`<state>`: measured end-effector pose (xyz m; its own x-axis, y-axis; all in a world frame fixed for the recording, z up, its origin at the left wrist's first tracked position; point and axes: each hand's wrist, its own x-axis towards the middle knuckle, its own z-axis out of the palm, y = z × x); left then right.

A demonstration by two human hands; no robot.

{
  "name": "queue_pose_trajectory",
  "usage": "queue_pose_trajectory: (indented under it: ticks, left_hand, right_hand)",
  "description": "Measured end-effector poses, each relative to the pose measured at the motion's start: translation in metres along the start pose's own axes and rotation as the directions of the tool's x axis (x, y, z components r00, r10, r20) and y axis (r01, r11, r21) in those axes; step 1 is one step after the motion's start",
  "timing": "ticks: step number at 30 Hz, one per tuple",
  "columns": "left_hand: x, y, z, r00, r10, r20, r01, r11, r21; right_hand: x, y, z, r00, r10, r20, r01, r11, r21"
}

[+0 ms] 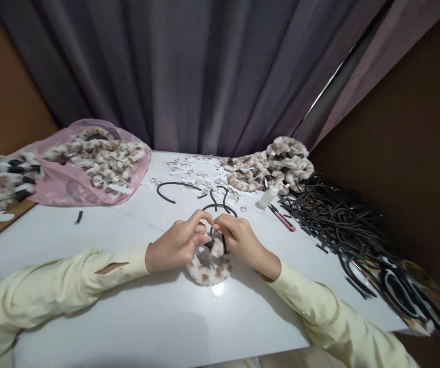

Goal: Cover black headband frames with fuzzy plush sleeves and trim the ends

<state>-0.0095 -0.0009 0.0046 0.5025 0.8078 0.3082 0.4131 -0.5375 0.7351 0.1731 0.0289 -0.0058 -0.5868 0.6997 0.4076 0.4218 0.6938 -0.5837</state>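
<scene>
Both hands meet at the middle of the white table (128,306). My left hand (177,243) and my right hand (238,240) are closed in pinches around the end of a black headband (220,208) that is partly covered by a fuzzy cream-and-brown leopard-print sleeve (210,266). The furry part curls on the table just below my fingers. The bare black arc of the band sticks out beyond my fingertips. Cream sleeves cover both forearms.
A pink plastic bag (70,186) of furry headbands sits at the back left. More furry covers (269,166) pile at the back right, beside a heap of bare black headbands (338,225). Pink snips (283,217), a small white bottle (265,198), paper scraps (192,171) and black-handled scissors (407,291) lie around.
</scene>
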Motion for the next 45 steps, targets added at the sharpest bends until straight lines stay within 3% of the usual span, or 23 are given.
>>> queue_pose_trajectory:
  ticks: [7, 10, 12, 15, 17, 19, 22, 25, 28, 30, 31, 34, 36, 38, 40, 43, 45]
  left_hand:
    - [-0.003, 0.004, 0.0, 0.998, 0.059, -0.017, -0.058, 0.998, 0.009]
    - [0.0, 0.0, 0.0, 0.998, -0.036, -0.048, 0.035, 0.999, -0.005]
    - [0.005, -0.004, 0.0, 0.985, -0.154, -0.074, 0.15, 0.987, -0.056]
    - [0.013, -0.012, -0.002, 0.938, -0.341, -0.071, 0.317, 0.921, -0.227]
    - [0.017, -0.016, -0.002, 0.894, -0.446, -0.04, 0.401, 0.838, -0.369]
    - [0.018, -0.018, -0.003, 0.854, -0.52, -0.017, 0.445, 0.747, -0.494]
    - [0.019, -0.019, -0.004, 0.8, -0.6, -0.002, 0.459, 0.615, -0.641]
    - [0.019, -0.016, -0.006, 0.754, -0.656, 0.037, 0.453, 0.478, -0.753]
    - [0.019, -0.011, -0.006, 0.74, -0.667, 0.086, 0.452, 0.399, -0.798]
    - [0.018, -0.008, -0.006, 0.761, -0.643, 0.087, 0.458, 0.437, -0.775]
    - [0.017, -0.006, -0.005, 0.786, -0.616, 0.063, 0.45, 0.498, -0.742]
    - [0.014, -0.002, -0.003, 0.888, -0.45, -0.095, 0.337, 0.776, -0.533]
    - [0.011, -0.001, -0.003, 0.926, -0.323, -0.193, 0.244, 0.905, -0.347]
    - [0.009, 0.0, -0.003, 0.938, -0.237, -0.253, 0.192, 0.963, -0.189]
    - [0.007, -0.001, -0.003, 0.942, -0.175, -0.287, 0.163, 0.984, -0.066]
    - [0.004, -0.004, -0.002, 0.942, -0.094, -0.322, 0.123, 0.99, 0.071]
    - [0.004, -0.006, 0.001, 0.943, -0.038, -0.331, 0.09, 0.986, 0.143]
  right_hand:
    - [0.003, 0.003, 0.006, 0.996, 0.066, 0.058, -0.071, 0.994, 0.088]
    - [0.006, 0.007, 0.006, 0.987, 0.139, 0.083, -0.148, 0.982, 0.116]
    - [0.007, 0.005, 0.004, 0.98, 0.199, -0.014, -0.198, 0.977, 0.081]
    - [0.003, -0.011, -0.002, 0.94, 0.192, -0.283, -0.197, 0.98, 0.011]
    - [-0.001, -0.028, -0.004, 0.931, 0.162, -0.326, -0.159, 0.987, 0.035]
    - [-0.006, -0.042, -0.003, 0.967, 0.206, -0.153, -0.192, 0.976, 0.101]
    - [-0.011, -0.047, 0.005, 0.962, 0.26, 0.085, -0.266, 0.961, 0.074]
    - [-0.013, -0.038, 0.015, 0.967, 0.243, 0.078, -0.244, 0.97, 0.013]
    - [-0.011, -0.029, 0.02, 0.957, 0.278, 0.082, -0.283, 0.957, 0.067]
    - [-0.008, -0.027, 0.021, 0.91, 0.367, 0.193, -0.406, 0.883, 0.234]
    - [-0.006, -0.027, 0.021, 0.877, 0.403, 0.261, -0.474, 0.815, 0.333]
    - [-0.003, -0.029, 0.02, 0.806, 0.432, 0.405, -0.592, 0.612, 0.525]
    - [-0.003, -0.032, 0.019, 0.79, 0.435, 0.431, -0.612, 0.579, 0.538]
    - [-0.005, -0.035, 0.017, 0.789, 0.448, 0.42, -0.614, 0.6, 0.514]
    - [-0.008, -0.037, 0.017, 0.822, 0.448, 0.352, -0.568, 0.684, 0.457]
    - [-0.012, -0.037, 0.018, 0.932, 0.32, 0.168, -0.355, 0.897, 0.264]
    - [-0.015, -0.037, 0.02, 0.982, 0.173, 0.07, -0.179, 0.978, 0.102]
